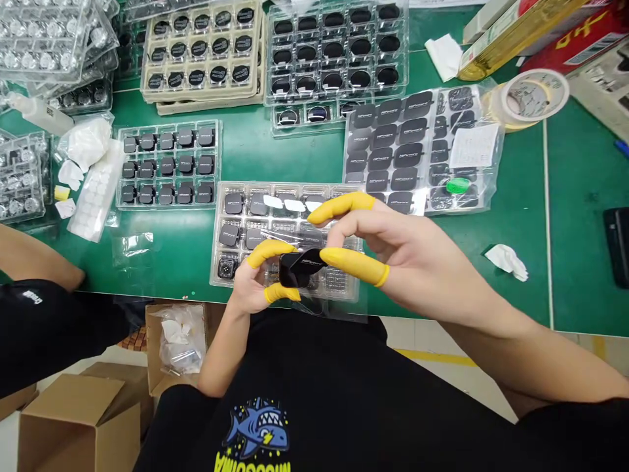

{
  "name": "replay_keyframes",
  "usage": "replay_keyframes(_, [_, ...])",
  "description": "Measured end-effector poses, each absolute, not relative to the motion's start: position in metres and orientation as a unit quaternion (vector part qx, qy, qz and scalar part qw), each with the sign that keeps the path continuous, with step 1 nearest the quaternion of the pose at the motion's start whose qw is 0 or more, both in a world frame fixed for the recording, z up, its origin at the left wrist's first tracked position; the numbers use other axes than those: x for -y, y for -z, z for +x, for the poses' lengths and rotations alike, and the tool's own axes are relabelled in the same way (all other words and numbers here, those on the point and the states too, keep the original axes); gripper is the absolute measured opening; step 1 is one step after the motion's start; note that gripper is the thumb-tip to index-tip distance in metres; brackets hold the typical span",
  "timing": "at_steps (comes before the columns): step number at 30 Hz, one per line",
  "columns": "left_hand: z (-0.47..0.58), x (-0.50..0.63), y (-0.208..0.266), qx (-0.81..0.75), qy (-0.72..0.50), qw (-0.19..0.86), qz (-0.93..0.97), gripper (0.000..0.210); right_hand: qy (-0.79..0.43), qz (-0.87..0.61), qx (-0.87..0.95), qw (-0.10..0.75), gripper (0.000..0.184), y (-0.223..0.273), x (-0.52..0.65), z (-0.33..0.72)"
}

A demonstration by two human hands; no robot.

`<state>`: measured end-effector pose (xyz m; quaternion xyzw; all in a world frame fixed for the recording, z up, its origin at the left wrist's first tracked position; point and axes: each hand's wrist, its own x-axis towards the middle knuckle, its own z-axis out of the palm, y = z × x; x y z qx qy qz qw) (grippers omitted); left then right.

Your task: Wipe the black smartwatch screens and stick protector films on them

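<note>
My left hand (260,278), with yellow finger cots on thumb and forefinger, grips a glossy black square smartwatch body (291,274) by its edges. A black printed label (312,261) lies partly over the watch face. The thumb of my right hand (381,246) and a bare finger pinch the label's right edge, while the yellow-capped forefinger is raised above. Under both hands sits a clear plastic tray (214,252) with labelled black watch bodies, and one in its lower left pocket (227,267) shows a round centre. White strips (295,206) lie across the tray.
Label sheets (388,147) in clear bags lie behind right, near a tape roll (535,95). Further trays (170,164) of black parts fill the left and back. Another person's arm (39,259) rests at left. Cardboard boxes (73,406) stand below the table edge.
</note>
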<state>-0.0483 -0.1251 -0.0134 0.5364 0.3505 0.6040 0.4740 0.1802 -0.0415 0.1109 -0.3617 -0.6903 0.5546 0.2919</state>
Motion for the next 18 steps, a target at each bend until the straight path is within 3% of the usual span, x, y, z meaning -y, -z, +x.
replay_keyframes(18, [-0.058,0.123,0.014,-0.368,-0.585,0.428,0.583,0.073,-0.567,-0.331,0.72,0.225,0.018,-0.103,0.039,0.16])
